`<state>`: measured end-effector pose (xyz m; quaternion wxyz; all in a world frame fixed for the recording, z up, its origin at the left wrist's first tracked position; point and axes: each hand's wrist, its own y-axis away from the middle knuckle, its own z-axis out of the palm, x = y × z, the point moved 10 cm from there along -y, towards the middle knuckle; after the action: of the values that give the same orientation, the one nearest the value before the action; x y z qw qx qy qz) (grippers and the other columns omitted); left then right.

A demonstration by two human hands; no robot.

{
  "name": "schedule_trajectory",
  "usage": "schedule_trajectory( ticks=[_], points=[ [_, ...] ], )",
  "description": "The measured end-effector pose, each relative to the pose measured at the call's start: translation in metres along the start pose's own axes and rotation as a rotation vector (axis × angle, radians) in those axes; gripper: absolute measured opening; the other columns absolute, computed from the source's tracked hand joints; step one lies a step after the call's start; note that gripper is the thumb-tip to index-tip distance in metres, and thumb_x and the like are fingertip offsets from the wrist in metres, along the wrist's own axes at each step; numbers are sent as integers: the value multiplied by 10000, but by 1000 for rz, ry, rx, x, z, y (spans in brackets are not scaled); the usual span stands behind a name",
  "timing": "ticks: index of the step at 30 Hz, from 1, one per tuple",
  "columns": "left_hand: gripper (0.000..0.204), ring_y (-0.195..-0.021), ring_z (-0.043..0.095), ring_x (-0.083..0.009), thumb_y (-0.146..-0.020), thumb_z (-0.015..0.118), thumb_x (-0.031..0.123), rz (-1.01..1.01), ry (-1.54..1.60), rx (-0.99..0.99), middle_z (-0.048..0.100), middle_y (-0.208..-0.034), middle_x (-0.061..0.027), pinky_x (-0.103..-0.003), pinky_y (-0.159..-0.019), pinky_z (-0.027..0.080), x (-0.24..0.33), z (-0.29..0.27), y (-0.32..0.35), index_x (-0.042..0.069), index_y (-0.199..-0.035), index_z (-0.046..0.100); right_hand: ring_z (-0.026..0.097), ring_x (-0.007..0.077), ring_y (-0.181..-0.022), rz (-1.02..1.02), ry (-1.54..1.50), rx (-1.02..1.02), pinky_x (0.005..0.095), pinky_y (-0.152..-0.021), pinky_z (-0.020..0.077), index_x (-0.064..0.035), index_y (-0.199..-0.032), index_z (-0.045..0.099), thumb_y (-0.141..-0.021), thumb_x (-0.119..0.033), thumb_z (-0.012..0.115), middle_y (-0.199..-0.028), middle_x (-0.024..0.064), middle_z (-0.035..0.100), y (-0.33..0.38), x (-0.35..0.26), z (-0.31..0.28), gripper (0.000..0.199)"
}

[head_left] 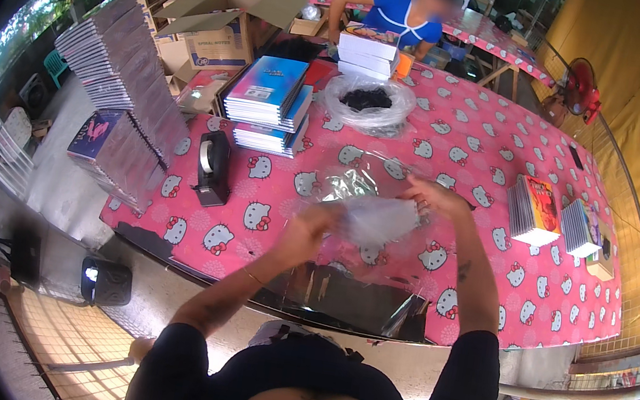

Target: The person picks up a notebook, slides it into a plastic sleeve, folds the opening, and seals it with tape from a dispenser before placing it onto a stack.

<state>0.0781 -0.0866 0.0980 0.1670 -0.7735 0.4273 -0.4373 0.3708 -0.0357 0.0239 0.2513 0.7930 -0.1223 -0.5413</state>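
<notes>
Both of my hands hold a clear plastic bag above the pink patterned tablecloth. My left hand grips its left end and my right hand pinches its right end, slightly higher. More crumpled clear plastic lies on the table just beyond my hands. A sheet of clear film rests at the near table edge below them.
A black tape dispenser stands to the left. Stacked blue notebooks and a tall leaning pile of books sit further left. A plastic bag with dark contents lies beyond. Book stacks are at right. A person in blue works opposite.
</notes>
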Motion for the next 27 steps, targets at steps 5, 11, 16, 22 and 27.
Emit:
schedule_trajectory(
  ticks=[5,11,16,22,27],
  points=[
    [290,-777,666,-397,-927,541,45,-465,164,54,697,-949,-175,-460,-688,511,-109,-4,6,58,-1212,594,657,248,-1061,-76,-181,-5,365,-896,498,-41,-1290,561,-956,-667,402,-1166,160,640,24,-14,34,727],
    [416,-1059,526,-373,-818,684,100,-397,-669,456,593,-1154,-200,-489,-908,434,-135,-151,43,19,-1218,608,605,239,-1086,-1017,417,541,379,-910,459,-73,-1210,633,-895,-397,667,-1098,76,641,175,-165,63,453],
    [227,-760,554,-232,-784,761,231,-1197,44,527,610,-759,-60,-404,-776,494,-289,-228,167,44,-903,715,597,261,-982,-1135,800,586,415,-912,419,-115,-1102,707,-850,-295,715,-1039,34,628,191,-219,133,311],
    [114,-634,632,-188,-825,707,163,-1070,722,844,677,-765,-60,-360,-573,508,-293,-187,212,57,-866,712,601,268,-1009,-990,880,602,436,-895,417,-81,-1153,676,-848,-326,706,-1052,66,655,144,-231,171,392],
    [201,-782,706,-371,-865,607,206,-980,-846,143,717,-821,-183,-467,-687,558,-262,-241,164,44,-953,687,591,270,-1034,-860,997,711,435,-889,369,-67,-1188,656,-826,-375,713,-1005,75,685,135,-237,172,479]
  ],
)
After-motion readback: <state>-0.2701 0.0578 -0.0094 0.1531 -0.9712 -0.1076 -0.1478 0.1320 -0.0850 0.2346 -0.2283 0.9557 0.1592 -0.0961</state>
